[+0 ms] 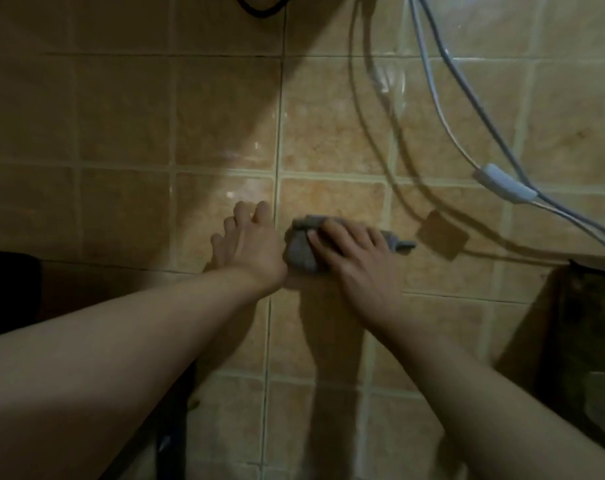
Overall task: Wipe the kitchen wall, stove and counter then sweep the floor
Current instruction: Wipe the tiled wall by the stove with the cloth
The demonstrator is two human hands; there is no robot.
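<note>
Facing: you look straight at a tan tiled wall (328,140) with pale grout lines; light falls on its middle while the left side lies in shadow.
Cables: pale cables (443,98) hang down the wall's upper right, one carrying a white inline switch (505,183); their shadows cross the tiles beside them.
Top edge: a black cord (263,8) loops just inside the frame.
Hard to tell: a dark shape (6,292) at the left edge and a dark block (585,327) at the lower right are cut off and too dim to name.
Cloth: a grey, crumpled cloth (302,254) lies flat against the wall at mid-height, just right of a vertical grout line; its right end pokes out past your fingers.
Right hand (353,254): your fingers are spread flat over the cloth, pressing it to the tile, not curled round it.
Left hand (249,244): it rests on the wall just left of the cloth, fingers straight and relaxed, holding nothing; its wrist sits close to the cloth's left edge.
</note>
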